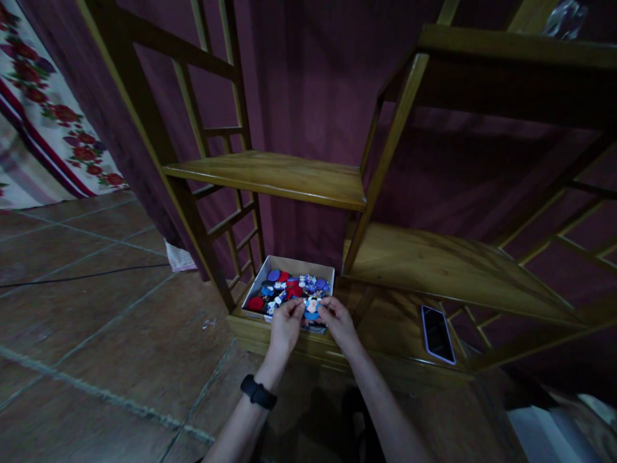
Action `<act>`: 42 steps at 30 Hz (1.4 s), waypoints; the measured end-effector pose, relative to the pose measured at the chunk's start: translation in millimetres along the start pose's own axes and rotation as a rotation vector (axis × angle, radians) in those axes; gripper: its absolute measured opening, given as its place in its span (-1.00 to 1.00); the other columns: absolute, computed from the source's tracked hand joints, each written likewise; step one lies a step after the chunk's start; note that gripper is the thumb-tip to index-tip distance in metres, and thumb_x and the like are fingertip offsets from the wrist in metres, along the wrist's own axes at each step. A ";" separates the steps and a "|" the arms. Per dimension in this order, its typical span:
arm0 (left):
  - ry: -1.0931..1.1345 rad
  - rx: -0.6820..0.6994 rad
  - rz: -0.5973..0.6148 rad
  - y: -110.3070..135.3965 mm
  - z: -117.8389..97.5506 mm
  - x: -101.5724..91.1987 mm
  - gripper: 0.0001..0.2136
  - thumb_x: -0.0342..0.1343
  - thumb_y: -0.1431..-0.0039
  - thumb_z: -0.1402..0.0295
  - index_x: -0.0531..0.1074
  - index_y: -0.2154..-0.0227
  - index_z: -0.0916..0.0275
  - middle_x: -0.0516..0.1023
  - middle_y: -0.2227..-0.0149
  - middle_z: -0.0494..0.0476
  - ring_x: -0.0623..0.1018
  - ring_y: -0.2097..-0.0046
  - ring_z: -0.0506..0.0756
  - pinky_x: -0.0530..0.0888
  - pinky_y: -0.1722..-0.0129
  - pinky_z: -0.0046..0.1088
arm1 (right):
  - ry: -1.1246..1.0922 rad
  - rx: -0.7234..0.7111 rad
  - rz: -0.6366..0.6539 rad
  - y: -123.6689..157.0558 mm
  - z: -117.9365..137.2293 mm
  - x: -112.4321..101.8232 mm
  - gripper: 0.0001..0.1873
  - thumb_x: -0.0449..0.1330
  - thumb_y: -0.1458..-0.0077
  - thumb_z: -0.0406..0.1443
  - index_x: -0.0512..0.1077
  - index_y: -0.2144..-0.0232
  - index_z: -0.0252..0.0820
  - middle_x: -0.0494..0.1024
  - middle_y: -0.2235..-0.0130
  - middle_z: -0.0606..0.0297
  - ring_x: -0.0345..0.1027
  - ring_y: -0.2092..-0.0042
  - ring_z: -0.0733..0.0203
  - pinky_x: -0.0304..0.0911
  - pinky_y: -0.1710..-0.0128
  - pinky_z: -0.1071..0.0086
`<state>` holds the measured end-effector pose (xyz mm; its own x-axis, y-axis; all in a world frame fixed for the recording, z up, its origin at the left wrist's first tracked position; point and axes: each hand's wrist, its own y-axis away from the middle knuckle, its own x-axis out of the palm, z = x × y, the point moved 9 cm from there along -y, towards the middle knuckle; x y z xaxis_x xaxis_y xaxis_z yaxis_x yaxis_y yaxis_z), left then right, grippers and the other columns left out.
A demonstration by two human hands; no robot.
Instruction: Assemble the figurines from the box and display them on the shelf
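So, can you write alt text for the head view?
The left hand and the right hand pinch a small piece over an open box of red and blue bits, low in a wooden shelf unit. A phone lies nearby.

The left hand [285, 325] and right hand [339, 321] hide the near rim of the white cardboard box [299, 262]; its small red and blue pieces [289, 289] are too tiny to identify.

dim indoor light | soft shadows | wide-angle edge bending | mild blur
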<state>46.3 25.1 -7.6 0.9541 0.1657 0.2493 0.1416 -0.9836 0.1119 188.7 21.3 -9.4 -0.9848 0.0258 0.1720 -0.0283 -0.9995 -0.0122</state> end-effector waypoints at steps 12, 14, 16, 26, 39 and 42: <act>0.109 -0.112 0.062 1.6 5.7 12.0 -0.66 0.33 0.36 0.30 0.50 0.42 0.35 0.52 0.46 0.10 0.47 0.46 0.00 0.45 0.46 -0.49 | -0.184 0.062 -0.076 5.7 2.7 -9.2 -0.78 0.26 0.21 -0.21 0.39 0.45 -0.17 0.46 0.36 0.34 0.34 0.35 0.26 0.31 0.32 0.38; 0.116 -0.108 0.057 1.7 5.2 11.8 -0.66 0.34 0.36 0.33 0.50 0.42 0.34 0.52 0.46 0.09 0.47 0.46 -0.01 0.44 0.46 -0.51 | -0.210 0.073 -0.080 6.5 2.7 -8.7 -0.80 0.25 0.20 -0.21 0.39 0.45 -0.17 0.46 0.37 0.34 0.34 0.34 0.26 0.32 0.31 0.37; 0.130 -0.100 0.044 2.1 3.5 10.8 -0.68 0.33 0.35 0.35 0.50 0.42 0.34 0.52 0.48 0.08 0.46 0.47 -0.02 0.44 0.47 -0.52 | -0.232 0.077 -0.075 6.8 2.7 -7.1 -0.81 0.24 0.19 -0.22 0.40 0.45 -0.17 0.47 0.36 0.32 0.35 0.33 0.25 0.31 0.31 0.37; 0.220 -0.183 0.054 4.7 6.1 11.4 -0.71 0.32 0.29 0.46 0.51 0.38 0.35 0.54 0.40 0.14 0.51 0.41 0.00 0.47 0.38 -0.50 | -0.331 0.102 -0.062 5.8 3.1 -1.4 -0.78 0.26 0.23 -0.25 0.42 0.42 -0.18 0.49 0.35 0.29 0.35 0.29 0.22 0.27 0.29 0.38; 0.334 -0.230 0.130 5.3 8.8 15.6 -0.73 0.31 0.27 0.50 0.50 0.39 0.31 0.56 0.36 0.13 0.53 0.35 0.01 0.47 0.31 -0.49 | -0.323 0.078 -0.039 5.7 5.7 1.1 -0.77 0.26 0.21 -0.23 0.41 0.40 -0.15 0.50 0.27 0.28 0.36 0.23 0.20 0.28 0.23 0.33; 0.339 -0.272 0.122 6.8 11.9 15.4 -0.75 0.30 0.25 0.50 0.49 0.39 0.31 0.56 0.39 0.12 0.53 0.38 0.00 0.46 0.37 -0.52 | -0.335 0.110 -0.037 5.8 0.0 0.7 -0.77 0.27 0.21 -0.23 0.42 0.41 -0.15 0.50 0.28 0.30 0.36 0.25 0.22 0.30 0.24 0.33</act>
<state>65.1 20.2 -14.4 0.8129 0.1078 0.5723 -0.0846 -0.9505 0.2991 187.8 15.5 -9.3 -0.8720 0.0732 0.4840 -0.0261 -0.9943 0.1033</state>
